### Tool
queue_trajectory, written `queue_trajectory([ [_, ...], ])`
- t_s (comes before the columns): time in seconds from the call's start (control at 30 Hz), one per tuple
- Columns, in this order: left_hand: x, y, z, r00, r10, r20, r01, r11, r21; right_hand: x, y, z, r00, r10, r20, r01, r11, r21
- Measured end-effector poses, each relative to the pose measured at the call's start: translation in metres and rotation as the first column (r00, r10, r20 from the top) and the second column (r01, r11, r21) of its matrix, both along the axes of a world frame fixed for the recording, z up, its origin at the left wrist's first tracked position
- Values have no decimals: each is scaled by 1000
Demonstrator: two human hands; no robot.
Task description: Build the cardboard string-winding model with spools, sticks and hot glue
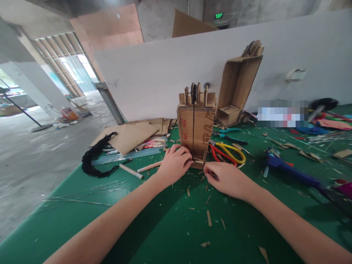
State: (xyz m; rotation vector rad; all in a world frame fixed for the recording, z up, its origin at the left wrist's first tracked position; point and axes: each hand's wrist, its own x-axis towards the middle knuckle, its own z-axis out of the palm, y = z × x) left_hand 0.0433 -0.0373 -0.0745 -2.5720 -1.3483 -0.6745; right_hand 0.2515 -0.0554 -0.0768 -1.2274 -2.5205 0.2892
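Bare forearms (115, 218) angle toward the cardboard tower (200, 126), left hand (176, 161) half-curled against it, right hand (224, 178) curled alongside (grips unclear).

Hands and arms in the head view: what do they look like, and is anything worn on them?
The left hand and right hand are bare, without gloves. Both forearms show no sleeves, watch or bracelet. No ring is visible, though some fingers are partly hidden.

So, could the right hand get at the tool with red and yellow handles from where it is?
Probably yes: the tool lies just beyond the right hand, and its handles look largely uncovered, though that hand is at the foot of the cardboard box.
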Motion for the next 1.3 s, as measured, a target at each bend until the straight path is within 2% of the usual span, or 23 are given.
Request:
queue_trajectory([
  [0.23, 0, 1, -2, 1000, 13, 4, -13, 1000, 5, -1, -2, 1, 997, -74, -19, 75, 997, 22],
  [0.5, 1, 2, -6, 996, 65, 62, -67, 997, 28, 0, -1, 0, 998, -59, 0, 59, 998, 14],
  [0.7, 3, 4, -5, 1000, -18, 17, 18, 1000, 13, 0, -1, 2, 999, -38, -1, 38, 999, 14],
  [0.9, 3, 5, -5, 998, -6, 58, 7, 1000, -21, 1, -1, 2, 1000, -18, 6, 18, 1000, 3],
  [1.3, 10, 2, 9, 998, 56, -17, -57, 997, -52, 1, 0, 3, 1000, -15, 22, 15, 1000, -23],
])
